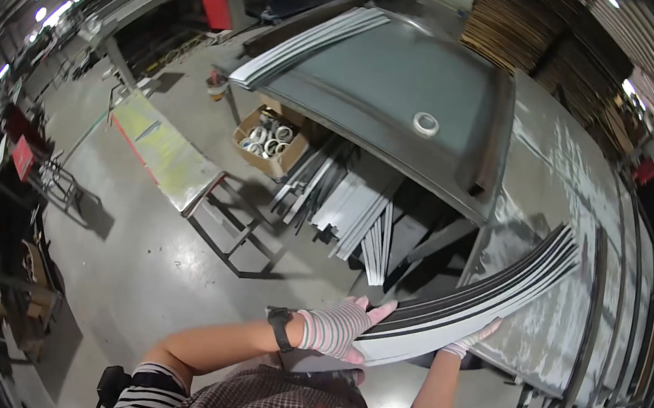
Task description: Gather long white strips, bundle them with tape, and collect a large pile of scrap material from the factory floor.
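A bundle of long, thin white strips with dark edges [468, 312] lies across in front of me, its far end over the worn metal table [541, 174] on the right. My left hand [337, 327], in a striped pink and white glove, is closed around the near end, thumb and fingers on top. Gloved alike, my right hand [474, 340] holds the near right side of the bundle from below. Part of its fingers is hidden under the strips.
On the grey-green tabletop [395, 64] ahead are a white tape roll [418, 123] and more white strips [306, 48]. Below stand an open cardboard box [260, 162] of tape rolls and stacked strips [351, 207]. A low yellow-stained bench [158, 140] is at left; stacked cardboard [515, 27] rises behind.
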`<state>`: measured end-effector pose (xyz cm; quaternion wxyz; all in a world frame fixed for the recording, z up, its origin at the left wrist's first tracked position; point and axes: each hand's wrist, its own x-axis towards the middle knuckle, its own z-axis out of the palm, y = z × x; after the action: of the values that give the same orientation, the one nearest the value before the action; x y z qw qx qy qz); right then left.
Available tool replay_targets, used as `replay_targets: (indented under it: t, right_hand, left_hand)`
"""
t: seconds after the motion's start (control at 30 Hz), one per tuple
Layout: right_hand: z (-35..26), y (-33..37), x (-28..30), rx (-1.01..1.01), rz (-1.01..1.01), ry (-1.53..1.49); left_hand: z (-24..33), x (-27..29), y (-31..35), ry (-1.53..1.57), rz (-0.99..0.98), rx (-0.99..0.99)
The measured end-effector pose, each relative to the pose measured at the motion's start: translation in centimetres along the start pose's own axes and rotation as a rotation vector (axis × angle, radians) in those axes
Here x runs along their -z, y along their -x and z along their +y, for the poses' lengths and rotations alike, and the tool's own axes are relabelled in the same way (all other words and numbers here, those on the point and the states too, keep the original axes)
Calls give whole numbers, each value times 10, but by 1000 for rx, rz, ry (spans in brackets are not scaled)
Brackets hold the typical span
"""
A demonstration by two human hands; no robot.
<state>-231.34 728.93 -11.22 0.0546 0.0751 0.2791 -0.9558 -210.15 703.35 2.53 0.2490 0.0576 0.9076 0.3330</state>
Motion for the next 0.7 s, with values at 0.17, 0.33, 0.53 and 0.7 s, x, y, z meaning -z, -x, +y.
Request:
replay_targets:
  t: [0.17, 0.33, 0.53, 0.7]
  right_hand:
    - [83, -27, -117, -15, -153, 105]
    - [182, -86, -235, -151, -424, 169]
    - [348, -174, -321, -437, -479, 187]
    - [487, -260, -333, -706, -277, 398]
  left_hand:
    - [-86, 45, 55, 48, 295, -41]
    - [-190, 83, 53, 222, 426, -73]
    - [-313, 139, 6, 512, 661, -45]
    - [-410, 210, -43, 1008, 621, 16]
